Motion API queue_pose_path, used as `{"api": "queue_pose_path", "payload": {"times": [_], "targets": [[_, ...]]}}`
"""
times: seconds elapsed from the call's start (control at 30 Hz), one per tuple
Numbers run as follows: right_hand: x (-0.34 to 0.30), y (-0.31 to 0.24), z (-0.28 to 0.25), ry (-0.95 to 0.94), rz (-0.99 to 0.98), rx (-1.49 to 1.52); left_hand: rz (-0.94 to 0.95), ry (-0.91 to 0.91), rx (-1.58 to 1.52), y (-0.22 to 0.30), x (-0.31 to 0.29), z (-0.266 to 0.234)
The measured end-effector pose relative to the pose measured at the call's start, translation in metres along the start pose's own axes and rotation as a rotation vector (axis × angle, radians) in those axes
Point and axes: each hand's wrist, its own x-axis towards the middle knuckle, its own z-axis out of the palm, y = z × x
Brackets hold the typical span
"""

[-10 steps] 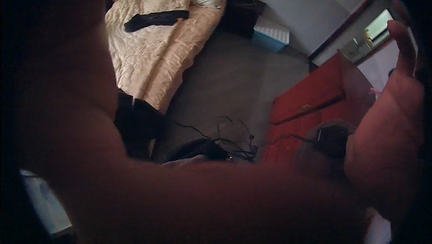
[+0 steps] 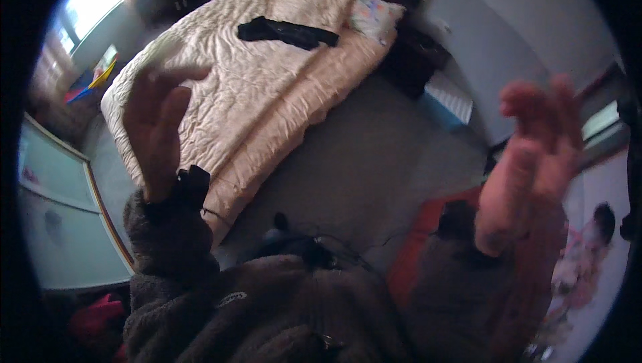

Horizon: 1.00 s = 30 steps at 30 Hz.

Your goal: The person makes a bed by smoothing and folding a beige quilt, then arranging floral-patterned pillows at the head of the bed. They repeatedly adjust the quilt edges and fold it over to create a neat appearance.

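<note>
On the left, I see a glass-panelled cabinet (image 2: 57, 189) standing low, with a bright window (image 2: 93, 5) farther off. Next comes the left hand (image 2: 156, 145), raised in front of the bed, its thumb apart from loosely curved fingers, nothing between them; a black device (image 2: 194, 186) sits at its wrist. Behind it spreads the cream quilt (image 2: 231, 95), the thing nearest this hand in my view, though I can't make out any contact. A black garment (image 2: 287, 32) lies across the quilt toward the far end, just left of a patterned pillow (image 2: 374, 16). Farther right, a blue storage bin (image 2: 447, 109) with a pale lid stands by the wall. At the near right, the right hand (image 2: 528, 162) is up too, fingertips blurred and bent, palm apparently bare, its sleeve crossing before a red cabinet (image 2: 418, 236). I'd judge this a moment of free, empty-handed movement; taking hold of anything from this pose would call for lowering a hand and closing the fingers.
</note>
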Motion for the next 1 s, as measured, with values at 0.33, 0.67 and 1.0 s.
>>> {"api": "queue_pose_path", "payload": {"times": [0.33,0.67,1.0], "targets": [[-0.035,0.313,0.163,-0.193,0.884,0.131,-1.048,0.873,-0.737,-0.424,-0.238,-0.138],[-0.079,0.591,0.286,-0.383,1.204,-0.096,-1.691,1.157,-0.51,-0.532,-0.347,-0.112],[-0.093,0.848,0.434,-0.698,0.912,-0.36,-1.683,1.372,-0.551,-0.606,-0.297,0.01]]}}
